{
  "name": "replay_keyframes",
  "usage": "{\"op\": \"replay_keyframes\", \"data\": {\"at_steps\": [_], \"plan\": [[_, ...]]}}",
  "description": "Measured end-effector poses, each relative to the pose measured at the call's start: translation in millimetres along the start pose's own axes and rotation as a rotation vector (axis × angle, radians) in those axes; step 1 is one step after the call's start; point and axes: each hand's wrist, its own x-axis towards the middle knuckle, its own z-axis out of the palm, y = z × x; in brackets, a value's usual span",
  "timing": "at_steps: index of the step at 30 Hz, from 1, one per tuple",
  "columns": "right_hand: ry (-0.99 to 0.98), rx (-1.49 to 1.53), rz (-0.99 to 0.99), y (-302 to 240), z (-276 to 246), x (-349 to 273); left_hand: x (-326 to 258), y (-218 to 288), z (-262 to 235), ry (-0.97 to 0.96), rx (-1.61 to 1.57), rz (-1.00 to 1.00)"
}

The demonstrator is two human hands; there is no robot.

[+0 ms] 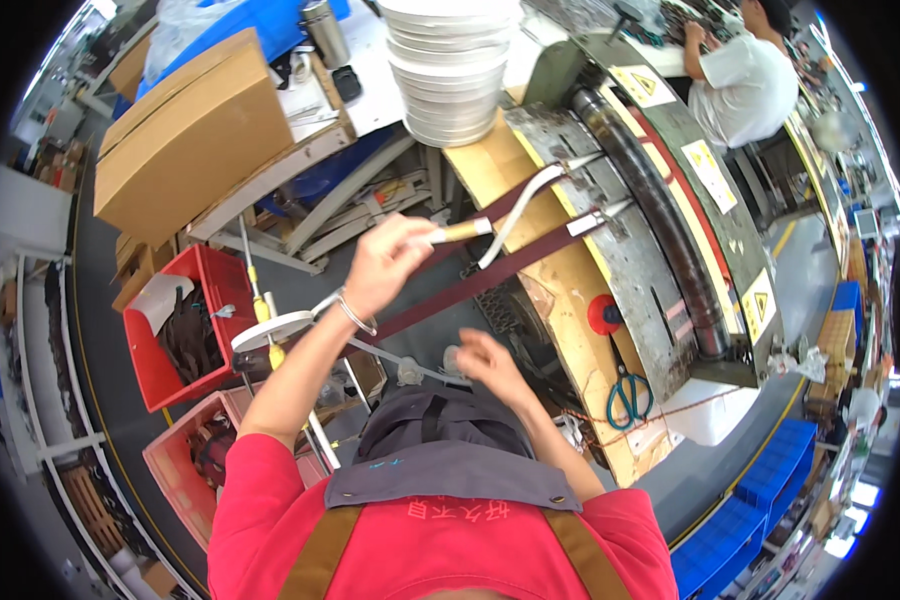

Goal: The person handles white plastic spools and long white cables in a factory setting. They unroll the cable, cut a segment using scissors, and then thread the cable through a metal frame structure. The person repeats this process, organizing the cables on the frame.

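My left hand [382, 264], with a bracelet at the wrist, pinches one end of a short, narrow tan and white piece [460, 232]. Its exact kind I cannot make out. The piece points right, over the nearer end of a dark maroon strap [515, 198]. A second maroon strap [470, 283] runs below my left hand, up to a metal guide on the roller machine [642, 195]. A loose white strip [520, 215] curves down from the machine's edge. My right hand [495, 368] hovers lower, near my waist, fingers bent, apart and slightly blurred, with nothing visible in them.
Green-handled scissors [629, 398] and a red disc [603, 314] are on the machine's wooden ledge [560, 300]. Stacked white reels [450, 75] stand at the back. A cardboard box [195, 135] and red bins [175, 330] are left. Another person [745, 85] sits at far right.
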Motion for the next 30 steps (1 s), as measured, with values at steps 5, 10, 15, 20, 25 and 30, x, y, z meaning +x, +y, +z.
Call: {"op": "replay_keyframes", "data": {"at_steps": [5,10,15,20,25,30], "plan": [[0.312,0.374,-0.175,-74,9,37,-32,-9,53,-0.208,-0.052,0.031],[0.344,0.257,-0.195,-74,-12,33,-27,-24,49,-0.444,-0.462,-0.596],[0.432,-0.425,-0.151,-72,-43,-22,-22,-53,62,-0.415,-0.464,-0.615],[0.843,-1.316,0.100,-29,-119,-128,-17,-58,72,-0.482,-0.500,-0.591],[0.908,-1.300,0.174,-13,-130,-153,-10,-40,78,-0.608,-0.512,-0.524],[0.880,-1.410,0.183,-5,-137,-159,-4,-33,112,-0.743,-0.542,-0.513]]}}
